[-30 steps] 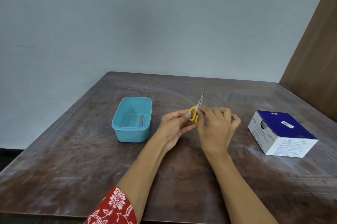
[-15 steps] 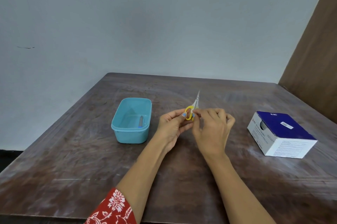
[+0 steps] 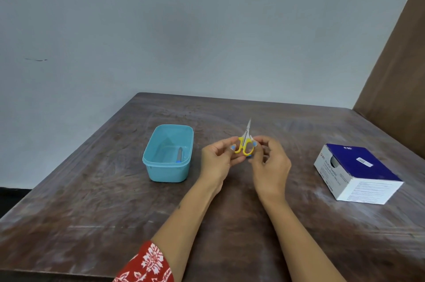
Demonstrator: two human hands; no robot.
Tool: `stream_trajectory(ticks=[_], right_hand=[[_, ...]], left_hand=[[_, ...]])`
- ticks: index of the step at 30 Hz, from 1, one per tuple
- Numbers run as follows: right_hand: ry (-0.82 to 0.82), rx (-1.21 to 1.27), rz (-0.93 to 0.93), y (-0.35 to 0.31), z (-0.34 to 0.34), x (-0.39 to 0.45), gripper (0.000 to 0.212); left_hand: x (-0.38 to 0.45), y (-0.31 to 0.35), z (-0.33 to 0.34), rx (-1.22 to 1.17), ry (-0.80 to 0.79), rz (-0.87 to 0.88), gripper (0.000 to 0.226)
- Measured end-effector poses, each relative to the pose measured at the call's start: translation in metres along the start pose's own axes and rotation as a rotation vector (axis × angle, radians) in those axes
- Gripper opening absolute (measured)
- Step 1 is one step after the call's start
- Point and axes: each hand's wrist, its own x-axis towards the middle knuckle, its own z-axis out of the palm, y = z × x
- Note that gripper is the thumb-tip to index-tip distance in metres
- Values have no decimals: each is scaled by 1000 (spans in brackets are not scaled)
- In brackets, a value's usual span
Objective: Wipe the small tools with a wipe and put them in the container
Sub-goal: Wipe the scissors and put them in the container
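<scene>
From the head camera, both hands hold the small yellow-handled scissors (image 3: 245, 142) above the table (image 3: 230, 212), blades pointing up. The left hand (image 3: 219, 157) pinches one handle loop, and the right hand (image 3: 269, 162) now grips the other loop, with a bit of white wipe (image 3: 252, 138) at its fingertips. A second ago the right hand covered the handles; I think the wiping is almost done. The teal container (image 3: 169, 155), beside the left hand, already holds one tool (image 3: 179, 155).

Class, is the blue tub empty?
No, a small grey tool with a blue end lies inside the blue tub.
</scene>
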Motion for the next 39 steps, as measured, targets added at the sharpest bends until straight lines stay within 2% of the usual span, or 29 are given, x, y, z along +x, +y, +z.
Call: stream_trajectory(ticks=[3,6,11,15,18,20,22,25,28,30,34,39], right_hand=[[23,-70,-136,-1,-2,1,16],[16,-128,-239,-3,-1,0,16],[-64,-113,-307,-4,-1,-2,16],[-172,-85,-348,-10,-1,-4,16],[-195,-67,-335,-9,-2,-2,17],[-211,-70,-343,-9,0,-3,18],[-190,-60,-332,-9,1,-4,18],[-66,-76,-305,-6,0,-2,14],[89,-308,-311,2,-4,3,11],[134,-411,-300,4,-5,4,11],[134,-489,-306,3,-6,2,13],[68,-497,-386,2,-4,0,10]], left_hand=[[1,-4,2,93,11,8,34],[-1,-2,4,112,-19,-1,33],[-7,0,6,144,-93,-62,29],[-11,9,8,-80,-180,-167,25],[-10,14,4,-304,-191,-238,29],[-9,15,3,-348,-170,-257,29],[-9,14,4,-354,-157,-268,28],[-5,12,2,-374,-172,-271,27],[-2,11,-1,-385,-178,-270,25],[-2,9,-1,-367,-208,-278,26],[-3,7,-1,-309,-262,-280,25],[-2,8,-2,-360,-238,-259,24]])
